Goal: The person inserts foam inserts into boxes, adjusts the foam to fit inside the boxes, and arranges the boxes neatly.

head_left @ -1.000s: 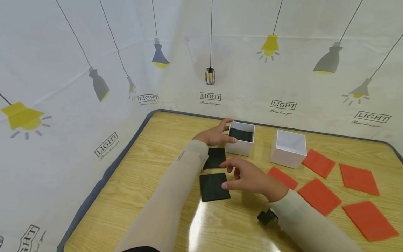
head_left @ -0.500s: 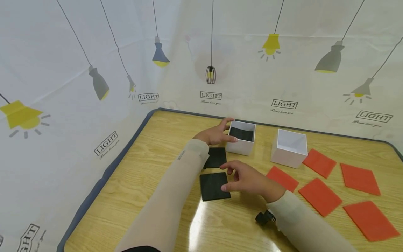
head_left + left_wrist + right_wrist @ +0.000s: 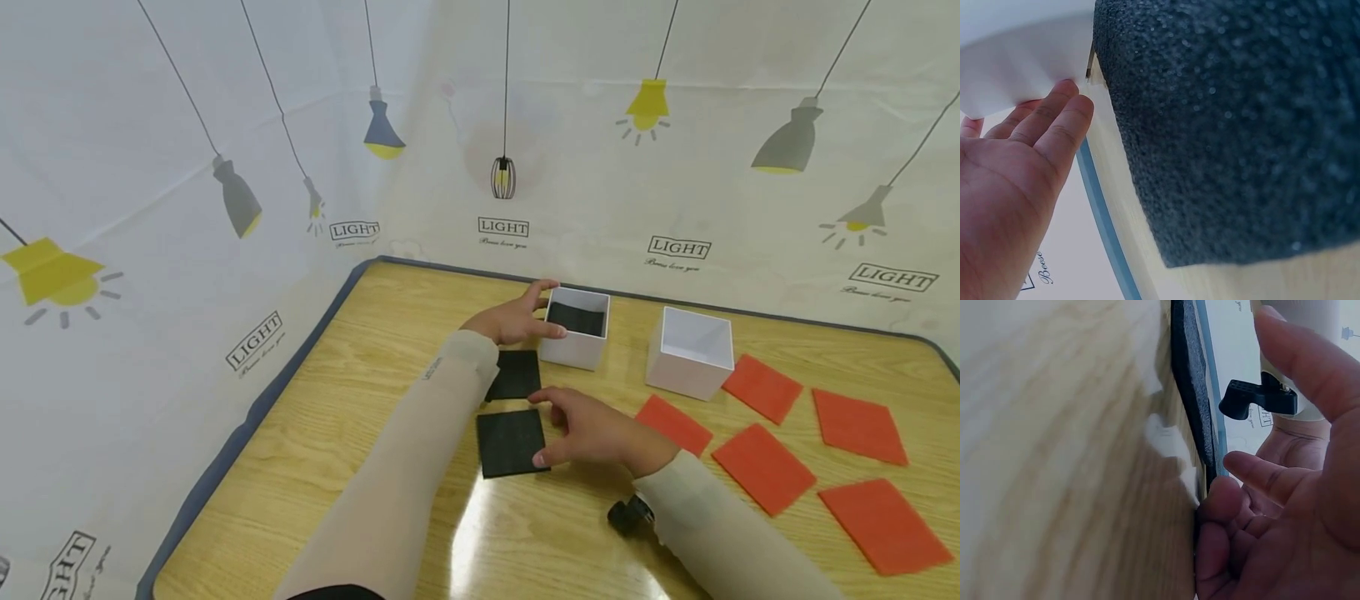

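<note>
At the back of the table, my left hand point(image 3: 512, 322) holds the left side of a white box point(image 3: 573, 352), thumb along its front wall, fingers at the far left corner. A black foam square point(image 3: 576, 318) lies inside this box. In the left wrist view, my fingers point(image 3: 1060, 122) lie against the white wall, beside a large close-up black foam square point(image 3: 1235, 137). My right hand point(image 3: 592, 427) is low over the table with loosely bent fingers, its thumb at the right edge of the nearer black foam square point(image 3: 512, 443). Another black foam square point(image 3: 516, 375) lies behind it, partly hidden by my left sleeve.
A second white box point(image 3: 690, 354) stands to the right, no contents visible. Several red foam squares point(image 3: 763, 468) lie spread over the right of the wooden table point(image 3: 360, 333). A wall sheet printed with lamps point(image 3: 570, 200) borders the table's back and left edges.
My right hand has drawn back slightly, its index finger leaving the black foam squares a little to the right. The left hand stays on the box.
</note>
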Demonstrator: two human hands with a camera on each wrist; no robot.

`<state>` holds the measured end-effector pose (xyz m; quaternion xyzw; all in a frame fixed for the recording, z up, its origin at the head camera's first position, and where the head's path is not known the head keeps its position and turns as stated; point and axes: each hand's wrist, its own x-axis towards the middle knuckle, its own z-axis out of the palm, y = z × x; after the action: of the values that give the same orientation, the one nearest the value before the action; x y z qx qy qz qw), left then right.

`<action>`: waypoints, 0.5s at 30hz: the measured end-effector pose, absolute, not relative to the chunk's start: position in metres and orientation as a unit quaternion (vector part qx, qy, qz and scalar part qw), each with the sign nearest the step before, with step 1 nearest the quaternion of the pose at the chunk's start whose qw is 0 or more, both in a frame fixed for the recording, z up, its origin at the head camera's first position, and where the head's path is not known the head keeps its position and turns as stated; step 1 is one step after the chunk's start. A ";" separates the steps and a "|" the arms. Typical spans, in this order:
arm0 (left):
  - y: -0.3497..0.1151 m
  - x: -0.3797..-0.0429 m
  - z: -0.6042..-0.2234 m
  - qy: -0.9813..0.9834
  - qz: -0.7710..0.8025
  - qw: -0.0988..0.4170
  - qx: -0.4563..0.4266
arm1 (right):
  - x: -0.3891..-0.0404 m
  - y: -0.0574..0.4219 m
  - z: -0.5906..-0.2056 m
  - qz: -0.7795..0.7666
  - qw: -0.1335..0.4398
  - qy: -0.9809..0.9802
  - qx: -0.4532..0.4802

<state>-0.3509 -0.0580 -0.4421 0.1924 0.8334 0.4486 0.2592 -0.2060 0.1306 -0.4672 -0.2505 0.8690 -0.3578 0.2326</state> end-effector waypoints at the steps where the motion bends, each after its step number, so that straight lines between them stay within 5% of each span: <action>1: -0.058 -0.351 -0.442 0.834 0.447 0.259 0.193 | -0.207 0.131 -0.468 -0.356 0.235 0.869 -0.252; 15: -0.058 -0.351 -0.442 0.830 0.451 0.261 0.197 | -0.205 0.120 -0.470 -0.265 0.216 0.901 -0.268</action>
<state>-0.3510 -0.0580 -0.4416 0.1975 0.8302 0.4515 0.2605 -0.2050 0.1201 -0.4700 -0.2679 0.9007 -0.2651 0.2159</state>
